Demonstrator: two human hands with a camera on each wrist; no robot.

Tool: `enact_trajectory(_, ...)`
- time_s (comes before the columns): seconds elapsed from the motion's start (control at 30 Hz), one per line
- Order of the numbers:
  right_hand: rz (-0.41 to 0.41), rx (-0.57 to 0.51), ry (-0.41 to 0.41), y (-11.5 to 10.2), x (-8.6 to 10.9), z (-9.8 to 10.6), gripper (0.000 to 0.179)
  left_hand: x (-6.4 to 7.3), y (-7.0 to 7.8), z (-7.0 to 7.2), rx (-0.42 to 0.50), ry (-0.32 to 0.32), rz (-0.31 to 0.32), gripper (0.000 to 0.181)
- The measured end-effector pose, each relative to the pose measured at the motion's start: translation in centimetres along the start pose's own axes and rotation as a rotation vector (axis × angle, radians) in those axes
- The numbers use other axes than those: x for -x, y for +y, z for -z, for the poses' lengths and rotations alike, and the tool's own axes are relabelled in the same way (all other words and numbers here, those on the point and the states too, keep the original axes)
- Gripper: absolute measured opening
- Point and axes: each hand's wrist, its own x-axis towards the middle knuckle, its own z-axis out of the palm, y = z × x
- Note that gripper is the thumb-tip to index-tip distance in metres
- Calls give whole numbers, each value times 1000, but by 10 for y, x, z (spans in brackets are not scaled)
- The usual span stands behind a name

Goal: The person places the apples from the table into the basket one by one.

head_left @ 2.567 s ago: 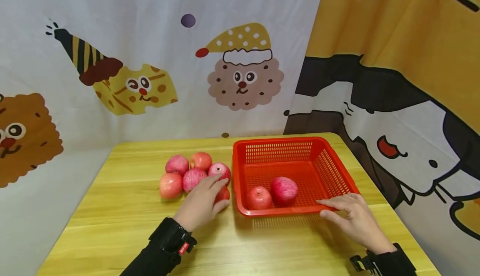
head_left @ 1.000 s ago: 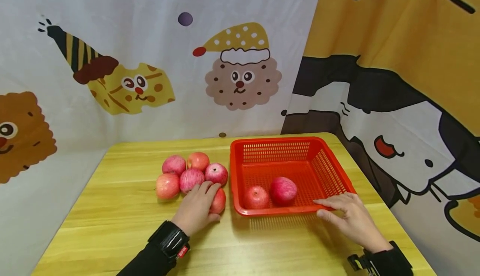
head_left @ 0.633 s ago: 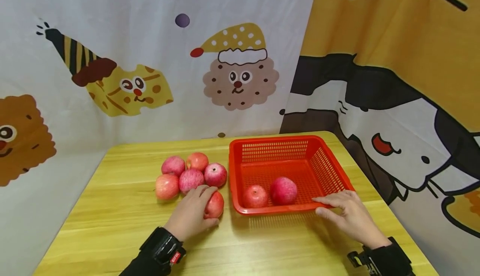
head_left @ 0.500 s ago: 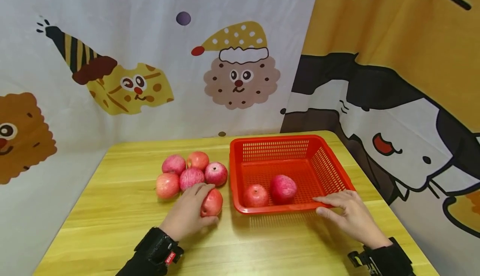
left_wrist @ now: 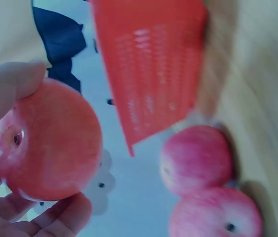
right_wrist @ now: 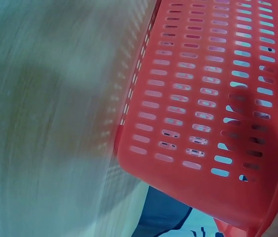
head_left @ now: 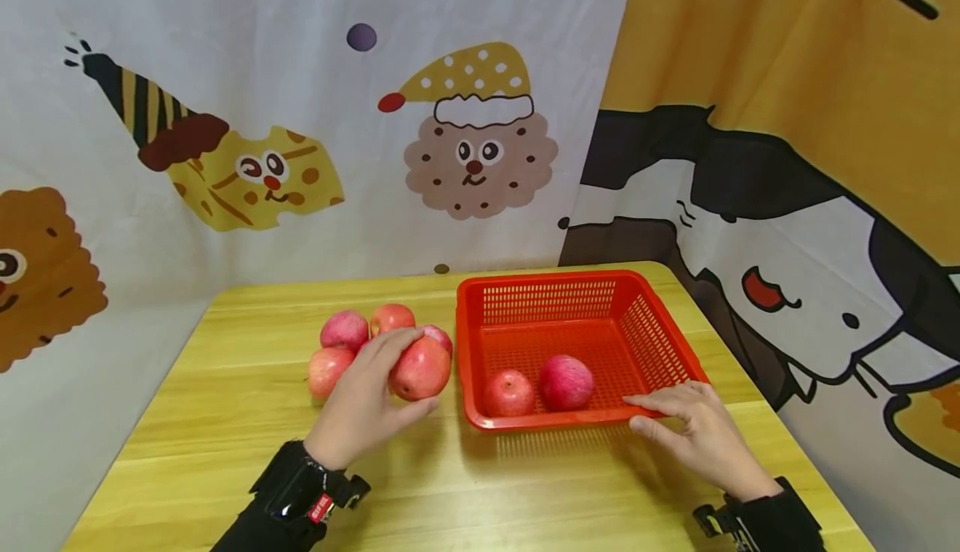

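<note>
My left hand [head_left: 363, 402] holds a red apple [head_left: 422, 368] between thumb and fingers, raised above the table beside the basket. In the left wrist view that apple [left_wrist: 55, 140] shows its dimpled end, clasped by thumb and fingertips. Behind it, several apples [head_left: 345, 331] sit clustered on the table, partly hidden by my hand. At the red plastic basket [head_left: 555, 331], my right hand [head_left: 697, 435] grips the front right rim, fingers over the edge and thumb outside. Two apples lie inside: one lighter red [head_left: 510, 393], one deeper pink [head_left: 566, 383].
The wooden table [head_left: 480, 494] carries everything. A printed curtain [head_left: 300, 77] hangs right behind its far edge, and another yellow and black one [head_left: 787, 202] runs along the right side. The perforated basket wall [right_wrist: 198, 98] fills much of the right wrist view.
My left hand has closed around the nearest apple, drawn it away from the cluster toward me, and lifted it off the table. The right hand and basket have stayed in place.
</note>
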Motion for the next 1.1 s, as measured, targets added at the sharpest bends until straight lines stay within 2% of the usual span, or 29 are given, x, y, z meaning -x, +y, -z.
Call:
enact_trajectory(0.1,-1,4,1,0,0,0,34,-10,9,2,26,32,-33,83)
enact_trajectory(0.23,-1,8,2,1,1,0,34,-22,18,-1,72,38,-39,85)
enact_trajectory(0.57,0,7,1,2,1,0,33,-50,31,-14,189,-35,3,84)
enact_trajectory(0.7,-8,9,-4,2,1,0,32,-60,34,-23,182,-65,6,83)
enact_trajectory(0.87,-7,12,1,2,1,0,32,-70,36,-37,171,-109,52,83)
enact_trajectory(1.1,11,1,20,2,2,-1,33,-74,34,-57,94,-169,77,84)
